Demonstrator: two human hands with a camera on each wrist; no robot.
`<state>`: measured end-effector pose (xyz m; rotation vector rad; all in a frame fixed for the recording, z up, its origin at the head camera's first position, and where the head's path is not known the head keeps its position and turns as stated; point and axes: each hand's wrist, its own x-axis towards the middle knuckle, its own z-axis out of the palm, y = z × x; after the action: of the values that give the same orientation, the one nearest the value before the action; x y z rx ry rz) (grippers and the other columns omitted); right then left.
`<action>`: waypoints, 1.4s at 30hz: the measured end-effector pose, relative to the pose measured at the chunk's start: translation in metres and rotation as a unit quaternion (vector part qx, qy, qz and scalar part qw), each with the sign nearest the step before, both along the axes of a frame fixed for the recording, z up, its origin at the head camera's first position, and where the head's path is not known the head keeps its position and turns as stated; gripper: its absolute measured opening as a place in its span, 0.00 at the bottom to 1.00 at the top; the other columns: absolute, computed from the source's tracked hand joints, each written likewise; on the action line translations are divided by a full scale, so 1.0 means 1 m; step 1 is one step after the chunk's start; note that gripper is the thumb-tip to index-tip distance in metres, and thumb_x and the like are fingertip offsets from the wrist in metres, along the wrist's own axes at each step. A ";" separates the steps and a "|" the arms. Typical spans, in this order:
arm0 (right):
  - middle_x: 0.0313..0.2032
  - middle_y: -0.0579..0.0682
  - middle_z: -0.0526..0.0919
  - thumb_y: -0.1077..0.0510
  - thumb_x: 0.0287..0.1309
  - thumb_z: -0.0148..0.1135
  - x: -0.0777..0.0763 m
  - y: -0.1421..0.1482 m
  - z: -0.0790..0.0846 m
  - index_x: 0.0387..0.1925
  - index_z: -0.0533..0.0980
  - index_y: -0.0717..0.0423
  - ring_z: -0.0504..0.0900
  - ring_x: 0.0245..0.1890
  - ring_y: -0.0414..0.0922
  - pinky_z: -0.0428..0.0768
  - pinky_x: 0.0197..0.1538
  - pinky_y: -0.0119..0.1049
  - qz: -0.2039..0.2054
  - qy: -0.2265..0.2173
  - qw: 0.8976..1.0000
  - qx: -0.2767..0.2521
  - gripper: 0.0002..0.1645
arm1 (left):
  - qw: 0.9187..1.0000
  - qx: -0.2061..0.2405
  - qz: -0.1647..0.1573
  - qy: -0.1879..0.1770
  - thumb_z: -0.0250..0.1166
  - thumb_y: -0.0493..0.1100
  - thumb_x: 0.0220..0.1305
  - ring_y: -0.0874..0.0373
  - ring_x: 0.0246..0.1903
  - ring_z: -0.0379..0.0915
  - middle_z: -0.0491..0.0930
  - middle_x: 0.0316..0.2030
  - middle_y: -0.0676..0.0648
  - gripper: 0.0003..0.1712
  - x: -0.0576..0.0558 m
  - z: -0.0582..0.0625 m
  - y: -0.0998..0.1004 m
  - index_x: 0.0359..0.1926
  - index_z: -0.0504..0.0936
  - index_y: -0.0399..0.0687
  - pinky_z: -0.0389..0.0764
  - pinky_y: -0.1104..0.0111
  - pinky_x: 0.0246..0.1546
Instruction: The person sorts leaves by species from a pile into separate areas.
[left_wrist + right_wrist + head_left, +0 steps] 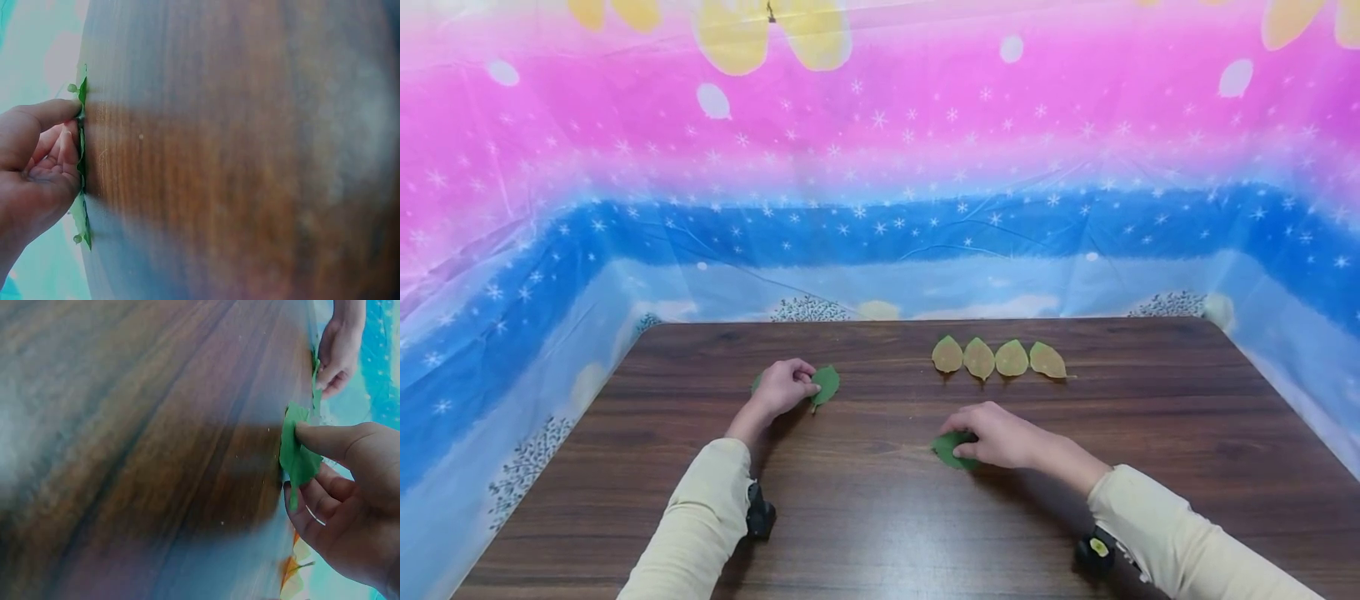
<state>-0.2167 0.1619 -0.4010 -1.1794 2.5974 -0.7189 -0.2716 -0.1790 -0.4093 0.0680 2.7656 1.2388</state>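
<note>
On the left of the table, my left hand (785,387) has its fingers curled and its thumb at the edge of a green leaf (826,385) lying on the wood. Part of another green leaf (756,383) shows past the far side of that hand. My right hand (992,435) pinches a green leaf (951,450) between thumb and fingers, low over the middle of the table. In the right wrist view, the pinched leaf (299,447) is tilted, with its stem toward the fingertips.
Several yellowish leaves (979,358) lie in a row at the back of the brown wooden table (865,500), beyond my right hand. A patterned pink and blue cloth (880,167) hangs around the table's back and sides.
</note>
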 end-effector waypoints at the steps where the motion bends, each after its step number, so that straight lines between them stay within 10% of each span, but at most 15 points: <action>1: 0.40 0.47 0.83 0.65 0.59 0.65 -0.001 0.001 0.000 0.47 0.81 0.59 0.79 0.37 0.38 0.77 0.36 0.33 -0.001 -0.001 1.000 -0.005 0.13 | 1.000 0.000 0.000 0.000 0.63 0.33 0.62 0.52 0.36 0.72 0.76 0.34 0.44 0.16 0.000 0.000 0.000 0.49 0.77 0.29 0.73 0.62 0.39; 19: 0.32 0.43 0.81 0.65 0.61 0.63 -0.017 -0.011 0.002 0.41 0.81 0.58 0.78 0.33 0.38 0.77 0.35 0.34 -0.086 -0.050 0.992 -0.071 0.07 | 1.000 0.005 0.008 -0.004 0.63 0.34 0.63 0.54 0.35 0.70 0.75 0.33 0.45 0.15 -0.001 -0.005 -0.001 0.50 0.77 0.30 0.71 0.65 0.37; 42: 0.32 0.50 0.82 0.67 0.60 0.62 -0.046 -0.077 -0.009 0.40 0.80 0.64 0.80 0.32 0.42 0.81 0.34 0.36 -0.184 -0.160 0.947 -0.207 0.06 | 1.000 0.004 0.008 -0.001 0.62 0.34 0.63 0.55 0.35 0.70 0.75 0.33 0.46 0.15 0.000 -0.003 0.000 0.49 0.77 0.31 0.71 0.65 0.38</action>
<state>-0.2632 0.0853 -0.4099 -0.5827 2.4703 -1.4551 -0.2717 -0.1785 -0.4123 0.0464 2.7644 1.2524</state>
